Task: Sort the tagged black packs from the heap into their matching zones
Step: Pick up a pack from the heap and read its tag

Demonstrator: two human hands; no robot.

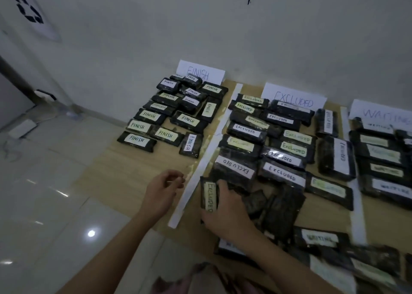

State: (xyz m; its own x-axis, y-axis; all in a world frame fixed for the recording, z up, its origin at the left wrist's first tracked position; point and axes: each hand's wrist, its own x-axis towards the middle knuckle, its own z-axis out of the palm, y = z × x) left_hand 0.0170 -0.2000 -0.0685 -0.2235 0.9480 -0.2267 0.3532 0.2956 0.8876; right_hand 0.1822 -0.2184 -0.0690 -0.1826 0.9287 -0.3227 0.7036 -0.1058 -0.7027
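Pack (208,196) tagged "EXCLUDED" held by right hand (225,213), EXCLUDED zone.

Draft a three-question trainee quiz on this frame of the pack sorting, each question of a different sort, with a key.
1. True or false: the right hand lies on a pack tagged EXCLUDED.
2. Multiple choice: the strip of white paper runs between which zones? A) FINISH and EXCLUDED B) EXCLUDED and WAITING C) FINISH and WAITING
3. Fill in: the left hand holds ____.

Key
1. True; the pack stands lengthwise at the near left corner of the EXCLUDED zone, by the strip.
2. A; the FINISH sign is to its left, the EXCLUDED sign to its right.
3. Nothing; its fingers are loosely curled above the wooden board.
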